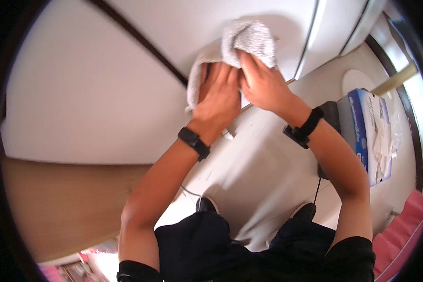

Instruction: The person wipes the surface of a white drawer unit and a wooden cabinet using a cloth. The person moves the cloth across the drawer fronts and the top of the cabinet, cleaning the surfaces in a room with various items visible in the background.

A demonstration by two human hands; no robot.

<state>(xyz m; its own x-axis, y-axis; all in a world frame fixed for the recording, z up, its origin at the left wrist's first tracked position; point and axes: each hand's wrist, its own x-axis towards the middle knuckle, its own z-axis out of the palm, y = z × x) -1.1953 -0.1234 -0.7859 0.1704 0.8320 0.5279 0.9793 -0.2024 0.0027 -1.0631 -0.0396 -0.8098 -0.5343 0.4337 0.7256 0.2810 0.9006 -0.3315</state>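
Left fingers [223, 74] and right fingers [250, 65] hold a grey cloth [249, 35]; its loose edge might snag at the dark panel seam [138, 41] to their left if dragged across.

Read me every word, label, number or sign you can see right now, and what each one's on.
Blue and white box: print on the blue side and the white face; I won't copy the wording, and the smaller print is too blurred to read.
Cloth: none visible.
Left wristband and right wristband: none readable.
White panel: none visible.
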